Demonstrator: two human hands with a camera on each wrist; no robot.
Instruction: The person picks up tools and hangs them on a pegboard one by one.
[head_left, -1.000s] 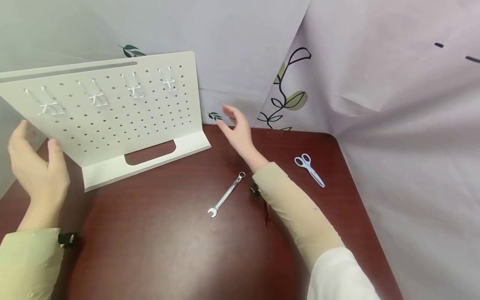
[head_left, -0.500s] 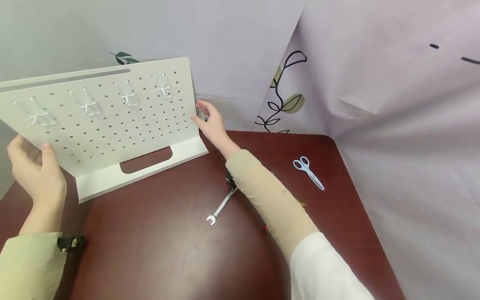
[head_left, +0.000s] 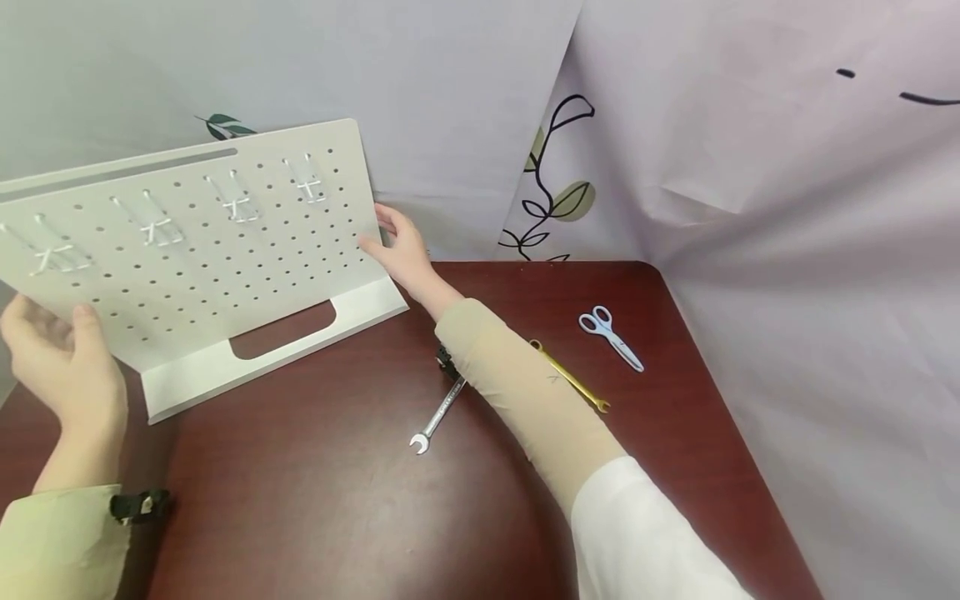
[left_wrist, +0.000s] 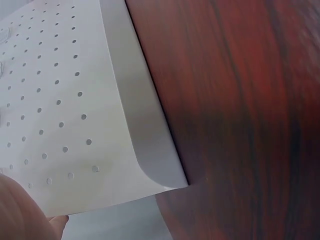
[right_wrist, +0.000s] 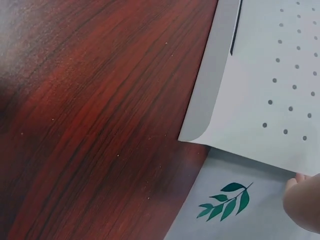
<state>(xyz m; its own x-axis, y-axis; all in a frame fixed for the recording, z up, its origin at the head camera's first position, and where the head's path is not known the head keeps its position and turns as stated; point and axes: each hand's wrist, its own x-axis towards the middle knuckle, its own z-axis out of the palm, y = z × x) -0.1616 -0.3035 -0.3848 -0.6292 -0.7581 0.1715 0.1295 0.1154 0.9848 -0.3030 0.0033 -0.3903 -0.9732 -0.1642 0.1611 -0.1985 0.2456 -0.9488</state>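
Note:
A white metal pegboard (head_left: 262, 242) stands on its base lip at the back left of the table, leaning toward the wall. My left hand (head_left: 67, 367) holds its left edge, thumb in front and the other fingers partly behind the panel. On the opposite edge, my right hand (head_left: 405, 254) grips with the thumb on the front face and fingers behind. Several white wire hooks (head_left: 157, 232) hang along the board's upper rows. Both wrist views show the board's lower corners resting on the table, with only part of the left hand (left_wrist: 20, 212) and right hand (right_wrist: 302, 205) visible.
A silver combination wrench (head_left: 437, 419) lies partly under my right forearm. Beyond that sleeve are a yellow wrench (head_left: 577, 383), partly covered, and light-blue scissors (head_left: 611, 337). A patterned cloth (head_left: 465, 100) hangs behind the dark red-brown table (head_left: 330, 500).
My right hand has moved left and taken hold of the board's right edge. My left hand has closed in on the left edge. The yellow wrench has come into sight beside my sleeve.

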